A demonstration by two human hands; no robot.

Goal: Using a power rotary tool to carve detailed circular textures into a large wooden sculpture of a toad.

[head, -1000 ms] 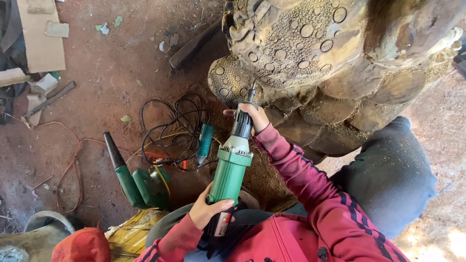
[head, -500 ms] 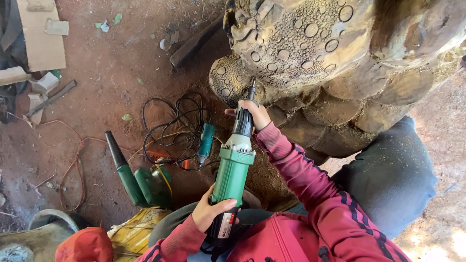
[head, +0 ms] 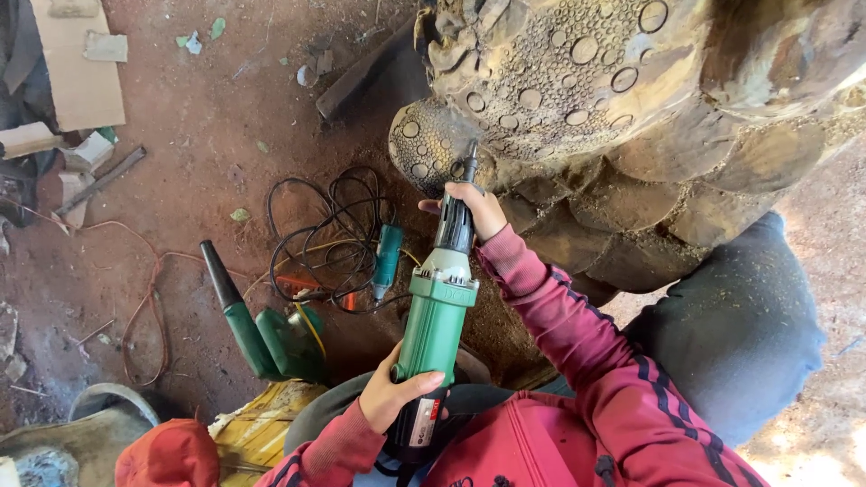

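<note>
I hold a green die grinder [head: 437, 311] with a black neck in both hands. My right hand [head: 474, 206] wraps the black neck near the tip. My left hand [head: 397, 392] grips the rear of the green body. The tool's bit touches a large carved wooden sculpture [head: 577, 99] whose surface is covered in round ring patterns and scale shapes. My sleeves are red with dark stripes.
On the red dirt floor lie a tangle of black cable [head: 325, 234], a small teal tool [head: 388, 260], a second green power tool [head: 262, 334] and an orange cord [head: 149, 298]. Cardboard [head: 81, 63] and wood scraps sit at the upper left. My knee in grey trousers [head: 731, 325] is at right.
The grinder and both hands keep the same hold; the bit stays on the carved surface. Only the camera view has shifted slightly.
</note>
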